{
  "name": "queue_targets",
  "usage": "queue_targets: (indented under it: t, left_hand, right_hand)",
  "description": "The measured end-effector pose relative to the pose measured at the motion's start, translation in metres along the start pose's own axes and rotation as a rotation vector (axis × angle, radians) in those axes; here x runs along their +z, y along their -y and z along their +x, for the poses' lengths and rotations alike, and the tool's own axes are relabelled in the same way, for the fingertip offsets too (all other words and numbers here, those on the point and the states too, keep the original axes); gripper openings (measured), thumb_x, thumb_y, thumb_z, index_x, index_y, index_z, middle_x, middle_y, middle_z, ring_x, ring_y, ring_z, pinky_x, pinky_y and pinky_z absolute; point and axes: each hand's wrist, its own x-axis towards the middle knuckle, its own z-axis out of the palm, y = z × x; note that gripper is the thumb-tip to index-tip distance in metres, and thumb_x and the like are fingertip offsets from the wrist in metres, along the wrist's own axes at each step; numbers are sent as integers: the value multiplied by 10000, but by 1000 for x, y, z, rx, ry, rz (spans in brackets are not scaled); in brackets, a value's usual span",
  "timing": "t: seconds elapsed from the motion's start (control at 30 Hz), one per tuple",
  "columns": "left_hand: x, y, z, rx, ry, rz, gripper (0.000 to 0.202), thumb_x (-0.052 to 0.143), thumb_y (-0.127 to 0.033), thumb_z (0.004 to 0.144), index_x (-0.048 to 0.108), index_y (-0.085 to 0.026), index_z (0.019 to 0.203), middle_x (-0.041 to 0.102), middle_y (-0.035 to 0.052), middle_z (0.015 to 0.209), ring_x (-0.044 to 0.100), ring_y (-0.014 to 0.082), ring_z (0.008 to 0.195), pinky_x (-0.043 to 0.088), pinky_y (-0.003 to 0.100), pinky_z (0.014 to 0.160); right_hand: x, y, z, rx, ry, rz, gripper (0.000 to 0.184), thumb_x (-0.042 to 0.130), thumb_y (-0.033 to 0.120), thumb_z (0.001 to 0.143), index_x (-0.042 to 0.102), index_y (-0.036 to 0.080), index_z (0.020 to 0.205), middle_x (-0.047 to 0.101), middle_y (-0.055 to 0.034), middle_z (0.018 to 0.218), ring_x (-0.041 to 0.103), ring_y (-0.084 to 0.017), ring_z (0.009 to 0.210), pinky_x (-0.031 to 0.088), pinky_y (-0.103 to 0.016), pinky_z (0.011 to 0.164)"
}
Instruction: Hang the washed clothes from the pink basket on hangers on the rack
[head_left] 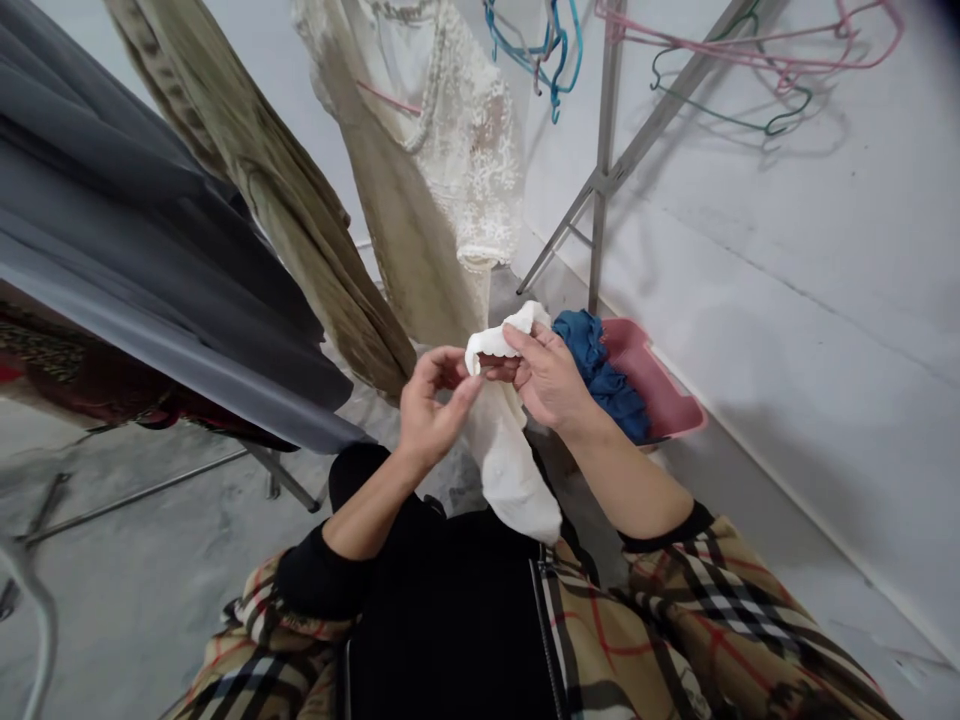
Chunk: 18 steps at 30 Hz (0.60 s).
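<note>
A white sock point(510, 460) hangs down in front of my body. My right hand point(546, 378) grips its scalloped cuff from the right, thumb on top. My left hand point(431, 405) pinches the same cuff at its left edge with fingertips. Both hands are held close together at chest height, above my black top and plaid jacket.
A pink basin point(660, 385) with blue cloth point(604, 370) sits on the floor by the white wall. A metal drying rack point(604, 150) carries empty hangers point(750, 55), a lace garment point(465, 150), an olive garment point(300, 220) and dark grey fabric point(150, 260) at left.
</note>
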Motion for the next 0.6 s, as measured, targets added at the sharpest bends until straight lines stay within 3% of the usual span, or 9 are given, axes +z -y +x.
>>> queue_targets:
  t: [0.13, 0.2, 0.33, 0.43, 0.53, 0.6]
  left_hand:
    - [10, -2, -4, 13, 25, -26, 482, 676, -385, 853, 523, -234, 1285, 637, 91, 1235, 631, 198, 1077, 499, 332, 938]
    - [10, -5, 0, 5, 25, -39, 461, 640, -398, 874, 541, -232, 1292, 632, 94, 1274, 632, 206, 1090, 499, 345, 950]
    - [5, -17, 5, -140, 84, -92, 335, 632, -480, 857, 697, -183, 996, 726, 49, 927, 651, 179, 837, 523, 301, 779]
    - [2, -23, 5, -362, 123, -232, 381, 651, -548, 819, 679, -169, 790, 642, 1, 668, 547, 124, 591, 455, 248, 564]
    - [0, -23, 3, -452, 149, -318, 387, 685, -546, 794, 649, -166, 730, 572, -21, 596, 487, 98, 536, 400, 225, 515]
    - [0, -22, 3, -451, 166, -348, 362, 696, -528, 794, 666, -169, 763, 580, -24, 617, 485, 90, 546, 398, 217, 529]
  right_hand:
    - [1, 2, -3, -63, -5, -60, 326, 767, 487, 733, 632, 214, 848, 688, 8, 801, 680, -143, 754, 574, -256, 657]
    - [-2, 3, -5, -65, 13, -95, 288, 765, 465, 745, 660, 203, 803, 679, 3, 799, 647, -121, 729, 565, -247, 672]
    - [-12, 3, -11, -60, 77, -192, 281, 735, 472, 787, 704, 193, 768, 655, -3, 751, 597, -96, 674, 527, -222, 644]
    - [-21, 3, -16, -137, 45, -284, 290, 691, 498, 825, 735, 215, 870, 666, -11, 780, 604, -111, 690, 522, -250, 660]
    - [-28, -1, -17, -295, -25, -424, 227, 702, 455, 830, 730, 269, 957, 679, -3, 875, 601, -127, 741, 520, -278, 717]
    - [-30, -3, -15, -339, 3, -512, 263, 716, 437, 819, 716, 300, 1044, 686, -8, 1010, 612, -154, 872, 513, -309, 830]
